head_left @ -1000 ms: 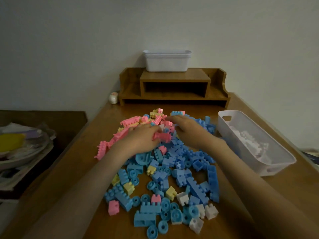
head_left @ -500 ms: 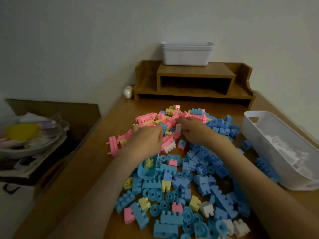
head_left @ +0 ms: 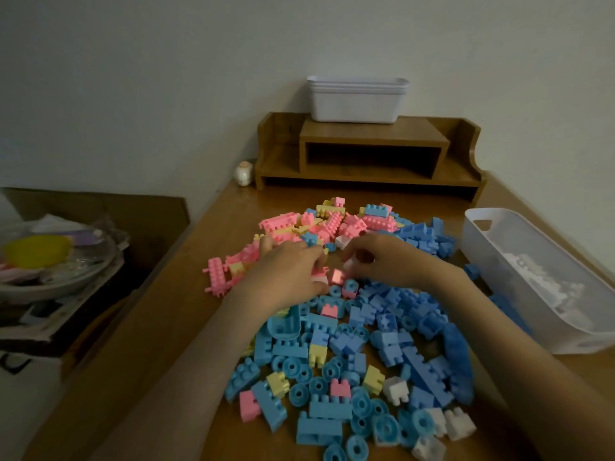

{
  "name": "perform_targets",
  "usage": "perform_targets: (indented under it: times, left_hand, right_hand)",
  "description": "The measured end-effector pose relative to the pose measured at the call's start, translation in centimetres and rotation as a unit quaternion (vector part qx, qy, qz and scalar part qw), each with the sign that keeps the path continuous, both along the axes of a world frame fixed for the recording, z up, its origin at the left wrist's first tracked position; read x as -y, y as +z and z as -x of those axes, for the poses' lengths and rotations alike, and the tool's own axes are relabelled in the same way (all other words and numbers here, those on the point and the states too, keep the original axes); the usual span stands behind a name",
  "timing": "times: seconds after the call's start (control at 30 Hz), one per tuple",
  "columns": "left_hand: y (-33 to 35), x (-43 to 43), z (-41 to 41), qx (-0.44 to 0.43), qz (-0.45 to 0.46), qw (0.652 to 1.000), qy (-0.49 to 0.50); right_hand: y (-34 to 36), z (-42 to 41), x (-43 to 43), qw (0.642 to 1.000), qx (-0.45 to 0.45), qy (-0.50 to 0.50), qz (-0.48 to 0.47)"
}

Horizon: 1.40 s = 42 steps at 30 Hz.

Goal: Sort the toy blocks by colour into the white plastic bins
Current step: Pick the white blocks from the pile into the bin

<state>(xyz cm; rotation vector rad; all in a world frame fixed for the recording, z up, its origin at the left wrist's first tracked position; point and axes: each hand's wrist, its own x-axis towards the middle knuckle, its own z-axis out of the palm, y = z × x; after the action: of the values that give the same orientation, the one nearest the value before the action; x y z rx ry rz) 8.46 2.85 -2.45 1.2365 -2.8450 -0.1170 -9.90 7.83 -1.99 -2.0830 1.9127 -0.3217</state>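
Left hand (head_left: 286, 274) has edged toward right hand (head_left: 386, 261), both pinching small blocks (head_left: 350, 265).

Toy blocks (head_left: 336, 347) cover the surface's (head_left: 173, 327) middle; a white bin (head_left: 579, 341) lies at its right edge, a shelf unit (head_left: 372, 138) along the far edge.

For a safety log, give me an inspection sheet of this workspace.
Surface: wooden table, bare along its left edge.
Job's things: blue, pink, yellow and white blocks heaped mid-table; bin at right holds white ones; stacked bins on the shelf.
Clutter: small figurine beside the shelf.
Hands: left hand pinches a pink block; right hand has fingers curled in the pile, grip unclear.
Cables: nothing seen.
Surroundings: plain wall; plate and papers on a low stand at left.
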Motion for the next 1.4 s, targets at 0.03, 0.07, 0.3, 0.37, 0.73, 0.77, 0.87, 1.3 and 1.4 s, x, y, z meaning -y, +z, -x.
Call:
perform_targets:
  times: [0.03, 0.07, 0.3, 0.37, 0.73, 0.77, 0.87, 1.3, 1.4]
  left_hand:
    - [0.0, 0.0, 0.0, 0.008, -0.011, 1.0, 0.004]
    - [0.0, 0.0, 0.0, 0.012, -0.015, 1.0, 0.006]
    - [0.2, -0.5, 0.1, -0.036, 0.016, 0.999, 0.019]
    - [0.3, -0.7, 0.1, -0.041, 0.02, 0.999, 0.019]
    - [0.7, -1.1, -0.2, -0.12, 0.041, 0.992, 0.025]
    - [0.7, -1.1, -0.2, -0.116, 0.04, 0.992, 0.026]
    - [0.6, -1.1, -0.1, -0.115, 0.027, 0.993, 0.031]
    - [1.0, -1.7, 0.0, -0.191, -0.044, 0.979, 0.054]
    - [0.8, -1.6, 0.0, -0.192, -0.056, 0.979, 0.041]
  right_hand:
    - [-0.1, 0.2, -0.3, 0.999, 0.026, -0.012, 0.029]
    - [-0.1, 0.4, -0.5, 0.997, 0.055, -0.027, 0.054]
    - [0.8, 1.3, -1.0, 0.952, 0.194, -0.174, 0.163]
    - [0.0, 1.5, -0.8, 0.956, 0.19, -0.172, 0.145]
    - [-2.4, 0.1, 1.3, 0.995, -0.057, -0.059, 0.06]
    - [-2.4, -0.1, 1.4, 0.993, -0.072, -0.064, 0.061]
    - [-2.2, -0.4, 1.5, 0.99, -0.099, -0.076, 0.064]
    - [-2.4, -0.9, 1.4, 0.985, -0.108, -0.092, 0.1]
    - [-2.1, -0.7, 1.4, 0.986, -0.077, -0.091, 0.119]
